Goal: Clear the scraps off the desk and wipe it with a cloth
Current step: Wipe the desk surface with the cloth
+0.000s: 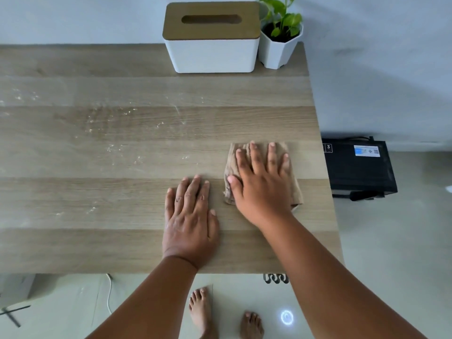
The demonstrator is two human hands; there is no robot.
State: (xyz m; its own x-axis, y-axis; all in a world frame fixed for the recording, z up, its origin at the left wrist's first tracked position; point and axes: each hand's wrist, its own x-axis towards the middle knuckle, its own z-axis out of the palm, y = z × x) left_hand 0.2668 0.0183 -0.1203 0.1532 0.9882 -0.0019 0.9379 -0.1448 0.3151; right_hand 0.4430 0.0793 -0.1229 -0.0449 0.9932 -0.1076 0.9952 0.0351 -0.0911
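Now, head view: my right hand (263,185) flat, fingers spread, pressing folded tan cloth (292,178) near bench (122,245) right edge. My left hand (189,217) flat on bare wood just beside cloth, fingers straight, holding nothing. White crumbs (111,123) scattered mid-left. Tissue box (211,53), potted plant (278,48) at back. Black box (358,171) on floor, marked "3"; sticker unreadable.

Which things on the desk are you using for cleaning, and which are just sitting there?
For the job:
- cloth, pressed flat under the right hand
- desk, with pale smears on its left part
- left hand, flat on the wood

Just sitting there:
- tissue box
- potted plant
- black box on the floor beside the desk
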